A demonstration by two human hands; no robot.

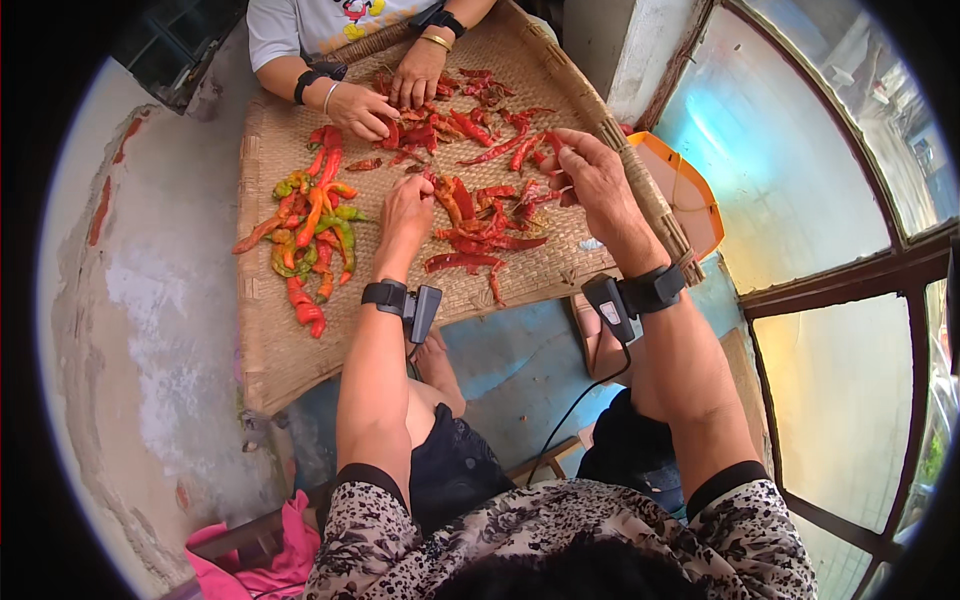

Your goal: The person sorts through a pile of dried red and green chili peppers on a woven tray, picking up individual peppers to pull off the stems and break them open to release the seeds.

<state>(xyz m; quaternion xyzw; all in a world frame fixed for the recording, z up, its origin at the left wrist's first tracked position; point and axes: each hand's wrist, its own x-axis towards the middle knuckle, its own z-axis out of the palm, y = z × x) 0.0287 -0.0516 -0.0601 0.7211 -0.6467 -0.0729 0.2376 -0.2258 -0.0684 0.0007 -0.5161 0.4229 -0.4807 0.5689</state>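
The right hand (600,188) pinches a red chili (554,143) near the woven tray's (300,365) right edge. The left hand (405,215) curls beside dried chilies (490,235), its hold unclear. Mixed peppers (312,228) lie toward the left edge.

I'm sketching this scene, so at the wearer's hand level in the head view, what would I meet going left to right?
Pale wall, mixed green and red peppers, wearer's left hand, mostly red wrinkled peppers, wearer's right hand, orange-rimmed container, window.
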